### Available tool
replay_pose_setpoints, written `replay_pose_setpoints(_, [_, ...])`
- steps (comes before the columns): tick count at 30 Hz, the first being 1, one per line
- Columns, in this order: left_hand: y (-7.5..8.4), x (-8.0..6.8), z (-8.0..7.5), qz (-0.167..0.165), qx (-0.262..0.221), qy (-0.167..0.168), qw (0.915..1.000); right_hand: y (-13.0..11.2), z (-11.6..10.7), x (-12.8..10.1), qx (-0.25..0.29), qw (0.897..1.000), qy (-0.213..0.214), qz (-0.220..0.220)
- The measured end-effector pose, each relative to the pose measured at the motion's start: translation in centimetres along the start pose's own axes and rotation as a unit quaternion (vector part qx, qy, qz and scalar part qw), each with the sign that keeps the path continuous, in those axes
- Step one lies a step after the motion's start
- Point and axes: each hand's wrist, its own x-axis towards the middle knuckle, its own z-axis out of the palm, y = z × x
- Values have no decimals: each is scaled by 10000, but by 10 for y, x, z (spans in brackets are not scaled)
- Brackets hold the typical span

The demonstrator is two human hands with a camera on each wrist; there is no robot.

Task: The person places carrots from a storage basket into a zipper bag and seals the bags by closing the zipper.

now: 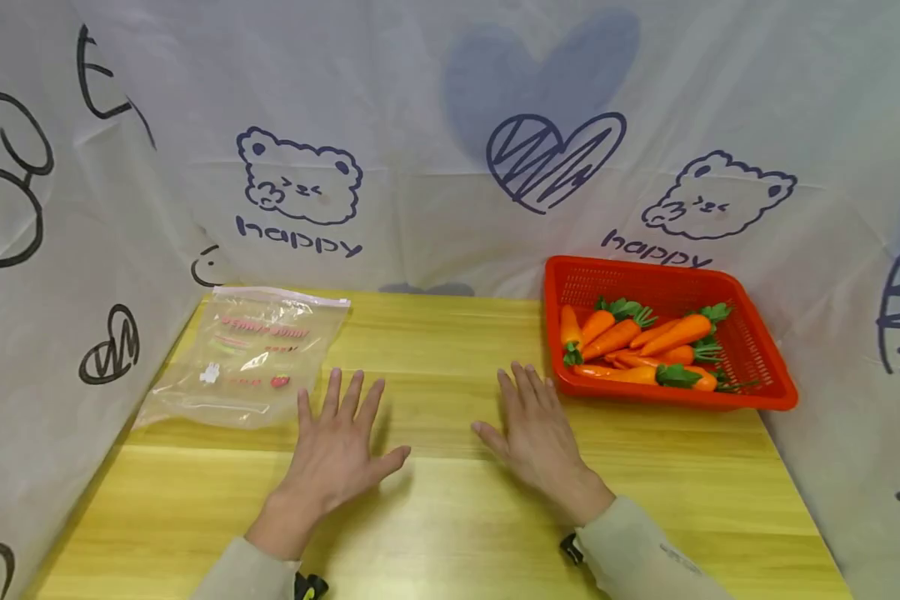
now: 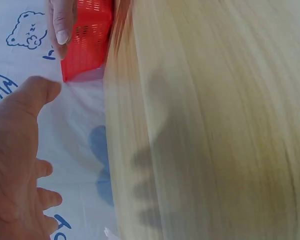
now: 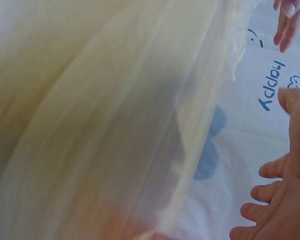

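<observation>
Both your sleeves, pale beige, enter at the bottom of the head view. Your left hand (image 1: 337, 454) is spread flat, palm down, fingers straight and fanned, low over the yellow wooden table (image 1: 450, 517); it holds nothing. Whether the palm actually touches the wood, I cannot tell. Your right hand (image 1: 536, 437) is the same: flat, fingers straight and close together, thumb out toward the left hand, nothing in it. The two hands sit side by side near the table's middle, apart from each other.

The left wrist view shows your left hand (image 2: 15, 165) with relaxed fingers, and its shadow on the blurred wood. The right wrist view shows your right hand (image 3: 282, 200), fingers loosely extended; the table there is blurred too.

Just past your left fingertips, slightly to the left, a clear zip bag (image 1: 251, 354) lies flat on the table, with pink print and a pink seal strip along its far edge. Fingertips are near it, not touching.

Just beside your right fingertips, to the right, sits a red plastic mesh basket (image 1: 765, 383). Inside it lies a pile of orange toy carrots (image 1: 637, 346) with green tops, mostly on their sides.

Behind it all, a white cloth backdrop (image 1: 435, 192) printed with bears, hearts and the word "happy" wraps the table's far and side edges.
</observation>
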Motion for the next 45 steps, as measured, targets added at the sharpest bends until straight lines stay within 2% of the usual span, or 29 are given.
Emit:
replay_pose_setpoints(3, [-6,9,-2,-197,-145,91,9997,-2,3,6,349,9994,35,70])
replay_pose_setpoints(5, [-15,16,-6,-461,-344,219,9981,-6,5,12,653,9977,-81,190])
replay_pose_setpoints(8, [-34,28,-14,-994,-658,317,9924,-13,10,17,1005,9935,-350,405])
replay_pose_setpoints(11, [-56,41,-21,-1613,-815,274,9832,-20,15,20,1275,9892,-525,507])
replay_pose_setpoints(14, [-78,52,-22,-2190,-789,-26,9725,-24,19,24,1413,9863,-659,543])
replay_pose_setpoints(17, [-96,61,-16,-2665,-770,-507,9594,-25,22,26,1446,9845,-780,613])
replay_pose_setpoints(20, [-104,65,-5,-2949,-706,-1048,9471,-24,23,27,1508,9822,-874,698])
replay_pose_setpoints(23, [-101,66,5,-3073,-684,-1416,9385,-24,23,27,1583,9797,-968,755])
replay_pose_setpoints(25, [-95,65,9,-2995,-711,-1514,9393,-24,22,27,1634,9785,-990,781])
replay_pose_setpoints(27, [-86,63,13,-2775,-724,-1576,9449,-23,21,26,1686,9771,-998,827])
replay_pose_setpoints(33, [-52,50,21,-1672,-619,-1658,9699,-18,19,22,1743,9758,-853,1007])
replay_pose_setpoints(36, [-34,42,22,-1140,-663,-1728,9761,-15,19,19,1760,9759,-709,1073])
replay_pose_setpoints(40, [-13,34,21,-341,-753,-2005,9762,-13,18,17,1728,9785,-546,988])
replay_pose_setpoints(45, [4,29,21,501,-1061,-2354,9648,-13,20,12,1380,9863,-624,650])
